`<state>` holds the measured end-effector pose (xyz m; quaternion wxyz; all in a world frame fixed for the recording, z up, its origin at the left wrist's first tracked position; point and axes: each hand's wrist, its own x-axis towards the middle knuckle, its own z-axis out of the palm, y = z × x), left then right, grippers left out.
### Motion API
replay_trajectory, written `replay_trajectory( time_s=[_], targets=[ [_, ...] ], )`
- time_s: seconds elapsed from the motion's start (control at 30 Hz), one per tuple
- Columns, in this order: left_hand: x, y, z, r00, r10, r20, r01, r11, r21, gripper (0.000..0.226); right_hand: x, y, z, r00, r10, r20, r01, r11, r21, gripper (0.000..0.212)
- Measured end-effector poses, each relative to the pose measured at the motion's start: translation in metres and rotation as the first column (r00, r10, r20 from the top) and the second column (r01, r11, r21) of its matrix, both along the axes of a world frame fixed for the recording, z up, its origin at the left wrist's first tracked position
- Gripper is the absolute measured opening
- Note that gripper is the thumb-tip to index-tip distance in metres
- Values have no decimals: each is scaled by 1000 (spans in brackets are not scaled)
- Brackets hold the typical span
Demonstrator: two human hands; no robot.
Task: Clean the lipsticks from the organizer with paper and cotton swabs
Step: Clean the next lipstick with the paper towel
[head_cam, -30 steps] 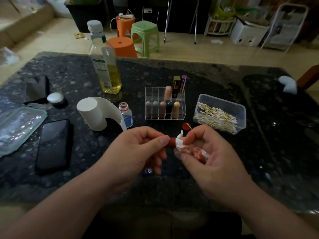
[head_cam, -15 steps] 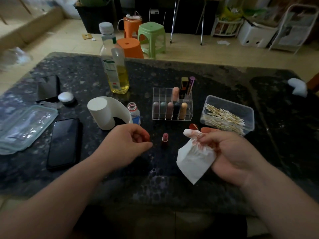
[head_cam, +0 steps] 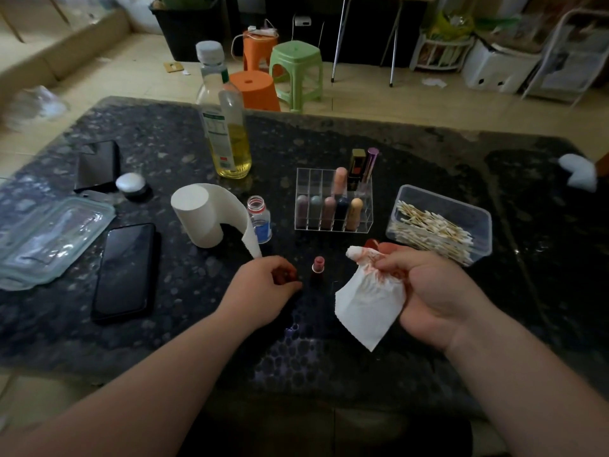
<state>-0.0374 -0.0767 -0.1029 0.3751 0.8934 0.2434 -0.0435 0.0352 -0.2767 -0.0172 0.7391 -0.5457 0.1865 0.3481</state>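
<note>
Pink at its tip, the open lipstick [head_cam: 318,270] stands upright on the worktop [head_cam: 184,291], in front of the organizer [head_cam: 309,183] and between the two hands. The left hand [head_cam: 263,288] rests just beside it, fingers curled over something dark red — a cap or only a stain, I cannot tell. The right hand [head_cam: 435,291] pinches a sheet of paper [head_cam: 365,301], smeared red near the fingers, its clean corner hanging free. Wiping this stick seems done or paused — the next move likely calls for capping it, returning it to a free slot and drawing another. Cotton swabs [head_cam: 435,225] sit in their tub near the right hand.
</note>
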Motion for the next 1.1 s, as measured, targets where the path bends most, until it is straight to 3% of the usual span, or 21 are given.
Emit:
replay_trajectory(
  time_s=[0.13, 0.27, 0.37, 0.47, 0.57, 0.7, 0.77, 0.87, 1.0, 1.03, 1.1],
  targets=[
    [1, 0, 3, 999, 2, -54, -1, 999, 33, 28, 2, -1, -2, 1000, -2, 20, 2, 1000, -29, 29],
    [6, -6, 9, 993, 17, -118, -10, 998, 62, 69, 2, -2, -2, 1000, -9, 20, 10, 999, -33, 30],
    [11, -12, 15, 994, -27, -110, 51, 973, 226, 79, 1, -5, 0, 999, -5, 33, 7, 998, -55, 28],
    [19, -18, 17, 992, -54, -115, 89, 940, 330, 81, 1, -9, 2, 999, -14, 37, 16, 998, -55, 27],
    [29, -19, 17, 978, -83, -191, 145, 929, 340, 77, 1, -13, 3, 999, -19, 47, 21, 999, -39, 28],
    [37, -22, 13, 978, -99, -183, 155, 934, 323, 48, 1, -20, 6, 998, -10, 69, 8, 1000, 28, 28],
    [39, -22, 14, 981, -90, -172, 138, 947, 289, 25, 0, -23, 8, 997, -12, 77, 7, 998, 60, 27],
    [42, -23, 20, 984, -87, -154, 117, 974, 194, 23, 1, -27, 7, 996, -21, 89, 14, 996, 85, 26],
    [34, -37, 64, 995, -21, 95, 14, 997, 75, 18, 6, -34, 6, 989, -96, 108, 86, 992, 97, 26],
    [28, -42, 78, 986, 8, 164, -7, 1000, -8, 18, 7, -35, 7, 985, -108, 137, 93, 990, 109, 26],
    [11, -53, 100, 980, 79, 185, 2, 914, -405, 20, 5, -37, 11, 965, -116, 233, 89, 988, 123, 22]
  ],
)
